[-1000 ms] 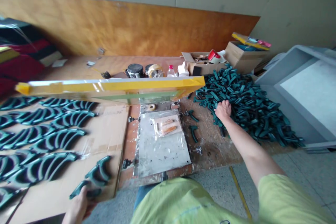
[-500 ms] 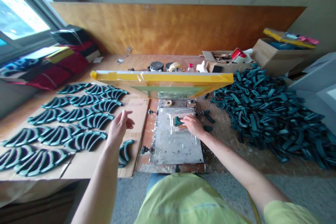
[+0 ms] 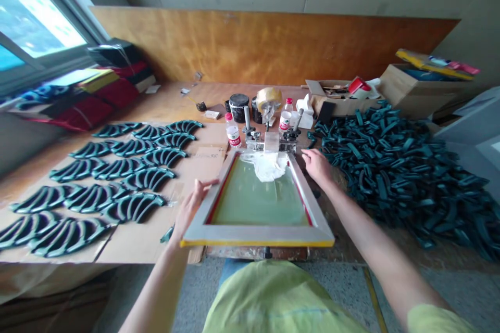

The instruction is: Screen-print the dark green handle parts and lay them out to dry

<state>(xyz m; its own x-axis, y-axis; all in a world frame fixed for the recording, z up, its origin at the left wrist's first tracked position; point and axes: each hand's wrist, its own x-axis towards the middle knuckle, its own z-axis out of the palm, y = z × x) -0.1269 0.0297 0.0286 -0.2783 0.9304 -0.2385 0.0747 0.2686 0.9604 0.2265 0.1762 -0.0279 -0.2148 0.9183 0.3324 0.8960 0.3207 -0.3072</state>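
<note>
A screen printing frame (image 3: 258, 232), grey-railed with green mesh, lies lowered in front of me over the work board. White ink (image 3: 269, 168) spreads on the mesh at its far end, below an upright pale squeegee-like block (image 3: 272, 141). My left hand (image 3: 192, 202) is at the frame's left rail, closed on its edge, with one finger stretched over the rail. Beside the far right corner, my right hand (image 3: 317, 165) is apart from the frame, fingers loosely bent and nothing visible in them. The dark green handle-shaped part on the work board is now hidden under the frame.
Rows of dark green curved parts (image 3: 97, 197) lie on cardboard at left. A large heap of similar parts (image 3: 390, 177) covers the right side. Behind the frame stand plastic bottles (image 3: 233, 132), a black tub (image 3: 239, 106) and clamps (image 3: 291, 135). Cardboard boxes (image 3: 410, 86) stand back right.
The frame has swung down from raised to nearly flat. My right hand has left the green part and moved right and away from me. My left hand has moved right to the frame.
</note>
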